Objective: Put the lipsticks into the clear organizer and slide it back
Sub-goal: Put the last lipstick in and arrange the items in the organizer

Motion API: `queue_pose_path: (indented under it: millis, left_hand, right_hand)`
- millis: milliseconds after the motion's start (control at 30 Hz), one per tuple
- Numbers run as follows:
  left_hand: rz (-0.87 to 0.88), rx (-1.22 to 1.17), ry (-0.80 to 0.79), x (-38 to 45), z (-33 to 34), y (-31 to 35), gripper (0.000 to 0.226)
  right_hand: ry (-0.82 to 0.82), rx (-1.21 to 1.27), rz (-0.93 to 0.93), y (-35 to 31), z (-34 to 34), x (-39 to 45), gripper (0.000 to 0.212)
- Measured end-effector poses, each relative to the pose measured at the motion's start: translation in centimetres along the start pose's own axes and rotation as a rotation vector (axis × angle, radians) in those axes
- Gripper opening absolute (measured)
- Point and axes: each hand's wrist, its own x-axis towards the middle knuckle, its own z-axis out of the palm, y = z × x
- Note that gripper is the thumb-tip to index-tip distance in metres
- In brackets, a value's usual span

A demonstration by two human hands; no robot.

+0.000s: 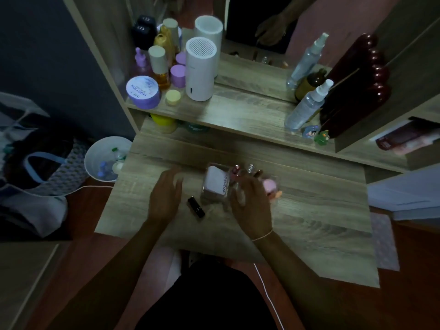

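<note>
The clear organizer [215, 198] stands in the middle of the wooden dresser top, with a white compact [217, 179] in its left part and several lipstick tops [242, 171] sticking up at its back. A black lipstick [196, 207] lies on the wood just left of the organizer's front. My left hand [165, 195] hovers left of that lipstick, fingers spread and holding nothing. My right hand [251, 201] rests over the organizer's right side; blur hides whether it grips anything. A pink object [270, 186] shows beyond its fingers.
A raised shelf [238, 115] at the back carries a white cylinder device [201, 70], purple jars [142, 91], bottles and spray bottles [307, 106], with a mirror behind. A white bin [104, 158] stands on the floor to the left. A white cable [269, 298] runs near my lap.
</note>
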Motion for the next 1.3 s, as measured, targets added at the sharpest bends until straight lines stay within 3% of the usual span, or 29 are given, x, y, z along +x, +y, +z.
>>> queue_pose_path:
  millis: [133, 233, 333, 633, 800, 1300]
  left_hand:
    - [0.033, 0.282, -0.095, -1.8, -1.0, -3.8, 0.052]
    - [-0.009, 0.473, -0.172, -3.0, -1.1, -5.1, 0.067]
    - [-0.036, 0.518, -0.2, -3.6, -0.8, -5.6, 0.071]
    - [-0.077, 0.515, -0.22, -3.5, -0.3, -6.5, 0.067]
    - [-0.086, 0.523, -0.232, -3.4, -0.2, -6.7, 0.068]
    - [-0.035, 0.53, -0.21, -3.3, -0.2, -6.4, 0.07]
  right_hand:
    - [-0.27, 0.021, -0.135, -1.7, 3.9, -1.5, 0.021]
    - [-0.415, -0.017, -0.138, -2.2, 6.3, -1.6, 0.02]
    - [-0.506, -0.034, -0.086, -2.2, 8.0, -1.8, 0.022]
    - [-0.503, -0.096, 0.024, -2.4, 9.7, -2.1, 0.023]
    - [-0.566, -0.016, 0.095, -1.6, 9.6, -2.2, 0.041]
    - [-0.243, 0.067, 0.131, -0.2, 4.1, -4.3, 0.037]
